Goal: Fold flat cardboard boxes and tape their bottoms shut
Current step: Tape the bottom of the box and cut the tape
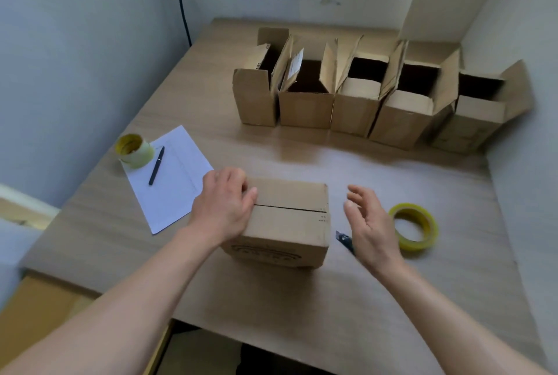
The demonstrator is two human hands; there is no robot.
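A cardboard box [290, 223] stands on the table in front of me, its two flaps folded shut on top with a dark seam between them. My left hand [223, 205] presses on the box's left top edge and grips it. To the right of the box my right hand [367, 223] hovers with fingers spread and nothing in it. A roll of yellow-rimmed clear tape [415, 226] lies flat just right of that hand. Part of a blue utility knife [344, 240] shows between the box and my right hand.
Several folded boxes [374, 93] with open tops stand in a row at the back of the wooden table [271, 148]. At the left lie a white sheet [178, 193], a black pen [157, 164] and another tape roll [133, 149]. Walls close in left and right.
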